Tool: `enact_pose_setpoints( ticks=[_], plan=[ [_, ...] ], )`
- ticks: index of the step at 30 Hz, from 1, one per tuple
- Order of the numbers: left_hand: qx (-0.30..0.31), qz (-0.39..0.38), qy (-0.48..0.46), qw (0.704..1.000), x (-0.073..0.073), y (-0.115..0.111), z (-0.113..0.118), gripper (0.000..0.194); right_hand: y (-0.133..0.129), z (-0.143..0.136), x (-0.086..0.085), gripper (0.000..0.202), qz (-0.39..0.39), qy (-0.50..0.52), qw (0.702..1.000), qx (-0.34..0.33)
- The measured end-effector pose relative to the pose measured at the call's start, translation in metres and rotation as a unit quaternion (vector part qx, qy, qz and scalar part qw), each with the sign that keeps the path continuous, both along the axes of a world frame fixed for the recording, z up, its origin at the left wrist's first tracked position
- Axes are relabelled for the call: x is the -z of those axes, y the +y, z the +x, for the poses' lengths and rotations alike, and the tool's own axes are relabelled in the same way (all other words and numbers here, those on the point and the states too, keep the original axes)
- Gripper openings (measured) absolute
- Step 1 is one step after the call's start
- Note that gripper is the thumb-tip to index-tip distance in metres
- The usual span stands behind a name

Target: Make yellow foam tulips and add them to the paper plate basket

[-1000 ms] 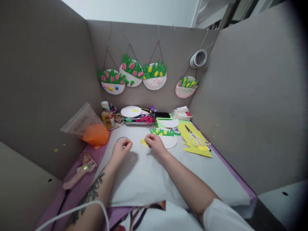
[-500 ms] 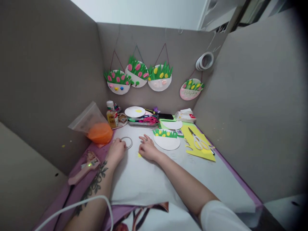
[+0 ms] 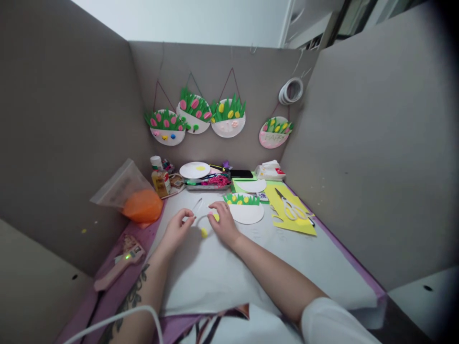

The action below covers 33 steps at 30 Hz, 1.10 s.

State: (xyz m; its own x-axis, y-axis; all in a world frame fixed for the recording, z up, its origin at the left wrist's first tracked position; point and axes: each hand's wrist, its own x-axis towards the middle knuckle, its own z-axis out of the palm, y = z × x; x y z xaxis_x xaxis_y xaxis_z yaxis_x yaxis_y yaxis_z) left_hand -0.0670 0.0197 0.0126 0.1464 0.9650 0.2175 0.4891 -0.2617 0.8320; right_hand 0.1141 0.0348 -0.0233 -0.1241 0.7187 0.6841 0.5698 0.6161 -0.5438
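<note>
My left hand (image 3: pixel 179 228) pinches a thin clear ring (image 3: pixel 197 205) between thumb and fingertips, just above the white sheet. My right hand (image 3: pixel 222 222) is beside it, thumb and fingers apart and curved, with a small yellow piece (image 3: pixel 216 217) showing near its fingertips; no grip on it can be seen. Another small yellow piece (image 3: pixel 204 233) lies on the sheet between and below the hands. Right of my right hand lies a white paper plate (image 3: pixel 247 214) with green paper grass and yellow shapes along its top.
Scissors (image 3: pixel 291 208) lie on yellow paper (image 3: pixel 304 227) at the right. A glue bottle (image 3: pixel 160 181), a bag of orange material (image 3: pixel 143 205) and a pink tool (image 3: pixel 120 270) stand or lie at the left. Behind are a supply tray (image 3: pixel 208 187) and hanging plate crafts (image 3: pixel 227 128).
My left hand has raised the ring from lying flat to a tilted position. My right hand's fingers have shifted and spread, and the small yellow pieces show more. The camera view has turned slightly right.
</note>
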Motion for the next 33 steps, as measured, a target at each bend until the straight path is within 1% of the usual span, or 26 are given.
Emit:
enact_pose_setpoints(
  ticks=[3,6,12,16,21,27,33],
  plan=[
    [0.031,-0.001,-0.026,0.999,-0.003,-0.006,0.007,0.016,-0.01,0.006,-0.011,0.025,0.056,0.002,0.998,0.021],
    [0.053,0.005,-0.037,0.998,-0.001,-0.008,0.011,0.014,-0.018,0.01,-0.015,0.025,0.083,-0.02,0.996,0.023],
    [0.068,-0.003,-0.05,0.996,0.003,-0.009,0.015,0.014,-0.022,0.01,-0.011,0.026,0.123,-0.058,0.991,0.014],
    [0.076,-0.013,-0.069,0.995,0.005,-0.009,0.017,0.016,-0.022,0.009,-0.01,0.024,0.127,-0.079,0.989,0.019],
    [0.087,-0.017,-0.057,0.994,0.008,-0.01,0.019,0.016,-0.022,0.011,-0.009,0.022,0.141,-0.104,0.985,0.01],
    [0.084,-0.021,-0.055,0.995,0.007,-0.013,0.022,0.014,-0.022,0.014,-0.009,0.023,0.163,-0.141,0.977,-0.003],
    [0.089,-0.034,-0.064,0.993,0.007,-0.013,0.024,0.019,-0.025,0.014,-0.01,0.022,0.199,-0.136,0.97,0.002]
  ],
)
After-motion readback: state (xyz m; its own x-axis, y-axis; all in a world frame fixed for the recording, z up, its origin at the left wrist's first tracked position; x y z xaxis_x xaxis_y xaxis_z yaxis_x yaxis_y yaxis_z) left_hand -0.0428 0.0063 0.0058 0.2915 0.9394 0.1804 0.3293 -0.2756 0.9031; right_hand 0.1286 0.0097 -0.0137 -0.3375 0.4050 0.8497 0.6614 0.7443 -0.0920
